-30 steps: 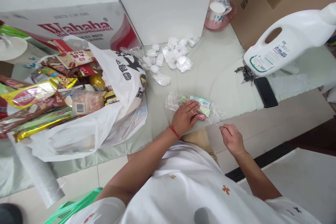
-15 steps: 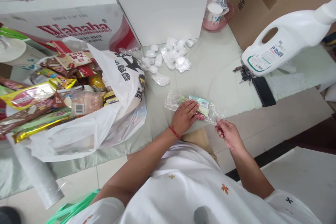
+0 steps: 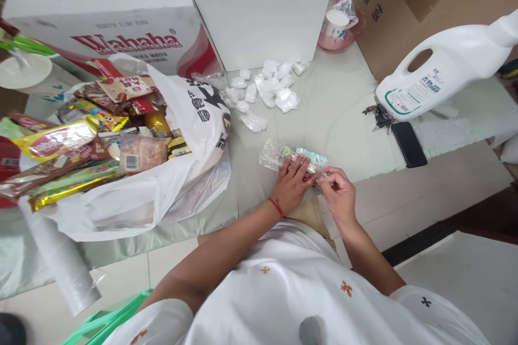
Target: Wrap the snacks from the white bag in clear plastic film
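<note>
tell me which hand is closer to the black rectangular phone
Right. The right hand is left of the black rectangular phone, at the right end of the clear plastic-wrapped bundle; the left hand lies farther left, on that bundle.

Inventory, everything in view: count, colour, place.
Table: 1, pale green, centre
Clear-wrapped packets: count unclear, green-red, near table edge
Wrapped bundles: count unclear, white, before plain box
Shopping bag: 1, white, left
Snacks: many, multicoloured, in bag
Wahaha carton: 1, white-red, back left
Plain box: 1, white, back centre
Large carton: 1, brown, back right
Dish: 1, pink, beside plain box
Cup: 1, white-blue, in dish
Bottle: 1, white, right
Keys: bunch, dark, beside bottle
Phone: 1, black, beside keys
Roll: 1, translucent, lower left
Carrier: 1, green, bottom left
Shirt: 1, white, bottom centre
Left hand: 1, flat on packets
Right hand: 1, pinching packets' wrap
</note>
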`<state>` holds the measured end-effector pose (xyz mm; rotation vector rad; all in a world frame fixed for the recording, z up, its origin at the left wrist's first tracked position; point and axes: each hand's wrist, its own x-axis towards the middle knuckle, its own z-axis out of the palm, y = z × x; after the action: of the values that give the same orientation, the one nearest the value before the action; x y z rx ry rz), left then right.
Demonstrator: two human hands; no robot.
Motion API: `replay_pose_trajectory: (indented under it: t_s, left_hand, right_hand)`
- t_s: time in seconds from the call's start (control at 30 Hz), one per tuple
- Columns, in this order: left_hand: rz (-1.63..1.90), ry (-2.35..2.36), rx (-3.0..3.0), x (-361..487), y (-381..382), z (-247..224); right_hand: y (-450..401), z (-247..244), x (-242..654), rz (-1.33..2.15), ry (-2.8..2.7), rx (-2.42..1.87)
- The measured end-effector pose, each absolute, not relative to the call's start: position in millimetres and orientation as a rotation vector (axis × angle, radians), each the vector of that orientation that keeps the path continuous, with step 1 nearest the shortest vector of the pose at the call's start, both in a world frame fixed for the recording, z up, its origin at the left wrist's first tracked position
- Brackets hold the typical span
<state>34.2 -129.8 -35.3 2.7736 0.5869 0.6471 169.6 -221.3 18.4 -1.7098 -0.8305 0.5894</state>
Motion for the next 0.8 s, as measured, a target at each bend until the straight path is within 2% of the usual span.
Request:
replay_pose_trajectory:
  t_s: [0.23, 0.33, 0.47, 0.63, 0.8]
  left_hand:
    - [0.756, 0.575, 2.440, 32, -116, -48]
    - [0.873, 0.534, 2.208, 25, -109, -44]
    - [0.995, 0.700, 1.945, 17, -112, -29]
    - [1.017, 0.554, 2.165, 15, -132, -20]
    - [0.821, 0.572, 2.426, 13, -132, -26]
  right_hand:
    - [-188, 25, 159, 0.841, -0.972, -1.755]
    - [-188, 22, 161, 0.944, -0.944, -1.683]
    - [-190, 11, 160, 0.957, -1.001, -1.663]
    - [-192, 1, 160, 0.905, -1.091, -1.613]
    - [-190, 1, 166, 1.084, -0.964, -1.536]
